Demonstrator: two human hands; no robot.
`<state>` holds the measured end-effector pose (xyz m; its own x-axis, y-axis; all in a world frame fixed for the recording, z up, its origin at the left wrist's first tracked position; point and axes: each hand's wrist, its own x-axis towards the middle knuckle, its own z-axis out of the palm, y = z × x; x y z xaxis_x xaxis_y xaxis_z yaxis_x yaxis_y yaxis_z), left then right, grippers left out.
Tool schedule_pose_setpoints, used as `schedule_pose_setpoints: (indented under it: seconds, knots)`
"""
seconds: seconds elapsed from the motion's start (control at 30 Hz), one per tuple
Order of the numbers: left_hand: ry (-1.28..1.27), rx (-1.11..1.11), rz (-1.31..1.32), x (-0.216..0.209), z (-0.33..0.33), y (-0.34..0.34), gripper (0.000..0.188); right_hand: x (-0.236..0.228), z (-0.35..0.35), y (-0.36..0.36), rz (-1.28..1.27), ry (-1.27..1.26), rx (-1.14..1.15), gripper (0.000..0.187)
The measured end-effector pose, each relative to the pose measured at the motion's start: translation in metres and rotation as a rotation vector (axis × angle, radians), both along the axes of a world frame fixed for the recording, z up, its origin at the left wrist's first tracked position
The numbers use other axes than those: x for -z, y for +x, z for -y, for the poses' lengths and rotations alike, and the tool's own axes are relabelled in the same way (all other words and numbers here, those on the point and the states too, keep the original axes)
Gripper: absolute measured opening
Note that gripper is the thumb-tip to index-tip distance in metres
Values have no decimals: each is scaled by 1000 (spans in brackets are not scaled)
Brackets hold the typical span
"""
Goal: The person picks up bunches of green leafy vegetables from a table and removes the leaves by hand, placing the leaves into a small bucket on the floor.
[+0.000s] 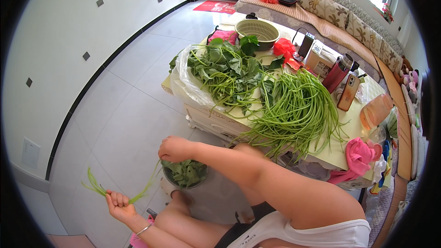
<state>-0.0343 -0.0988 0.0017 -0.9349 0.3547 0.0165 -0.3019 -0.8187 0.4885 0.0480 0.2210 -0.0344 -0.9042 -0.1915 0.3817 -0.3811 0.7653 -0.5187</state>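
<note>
My left hand (120, 206) is closed around a few green leaf stems (146, 192), whose ends stick out on both sides of the fist. Higher up, my right hand (177, 149) pinches a thin green strand that runs down to those stems. Below the right hand a round bin (198, 184) on the floor holds green leaves (186, 171). On the table (220, 120) lies a large heap of long bare stems (298, 110). To its left, leafy stems (225, 69) spill from a clear plastic bag (186, 76).
Farther back on the table are a green colander (257, 31), a dark red thermos (337, 73), a phone (348, 93) and a plastic jug (375, 110). Pink cloth (358, 158) hangs over the right edge. A sofa (328, 11) stands behind; a wall (69, 41) runs along the left.
</note>
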Motion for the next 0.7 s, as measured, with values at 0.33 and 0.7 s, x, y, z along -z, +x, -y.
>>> schedule_pose_setpoints:
  seconds: [0.33,0.7]
  knots:
    - [-15,-107,-79,-7,-36,11,17,45,1,-11,200,-605,787,10]
    - [195,-108,60,-1,-2,4,9,13,36,1,457,-582,17,37]
